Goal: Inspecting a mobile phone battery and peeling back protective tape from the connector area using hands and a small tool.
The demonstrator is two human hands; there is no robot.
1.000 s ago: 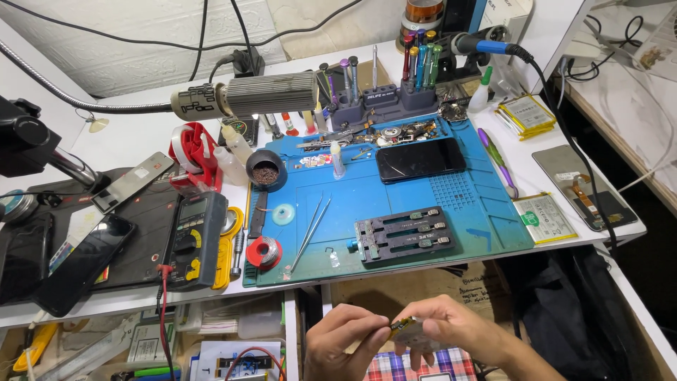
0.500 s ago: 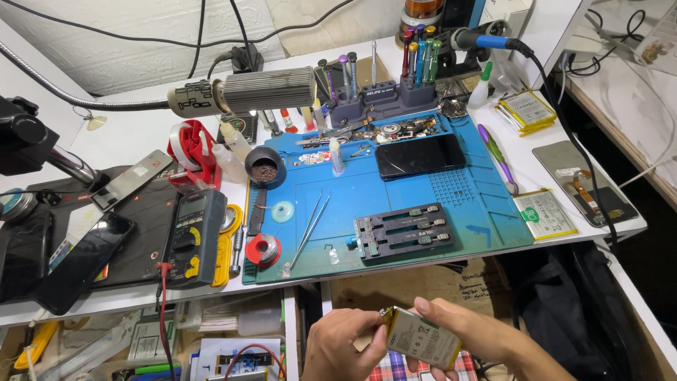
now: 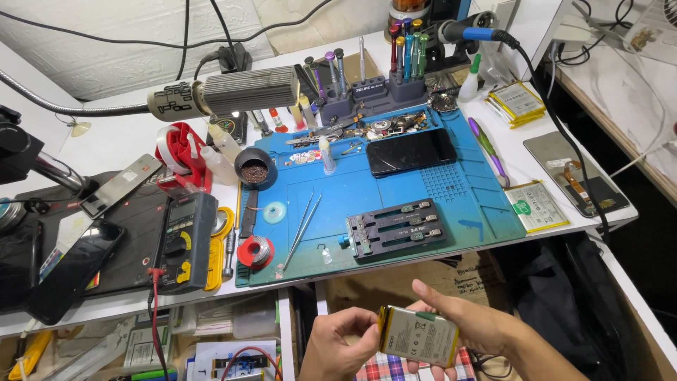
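Below the table's front edge both my hands hold a flat phone battery (image 3: pixel 419 334), pale with a yellow edge and a small green tab. My left hand (image 3: pixel 343 346) pinches its left end with thumb and fingers. Behind the battery's right half sits my right hand (image 3: pixel 474 328), its thumb raised above the top edge. The battery faces the camera, slightly tilted.
A blue work mat (image 3: pixel 395 187) carries a black phone (image 3: pixel 412 152), a black board holder (image 3: pixel 396 228), tweezers (image 3: pixel 302 220) and a solder spool (image 3: pixel 255 251). To the left lie a multimeter (image 3: pixel 185 240) and another phone (image 3: pixel 74 268). More batteries (image 3: pixel 539 206) lie at the right.
The battery has been raised and turned, so its broad face now points at the camera. Both hands have shifted a little with it and keep their hold.
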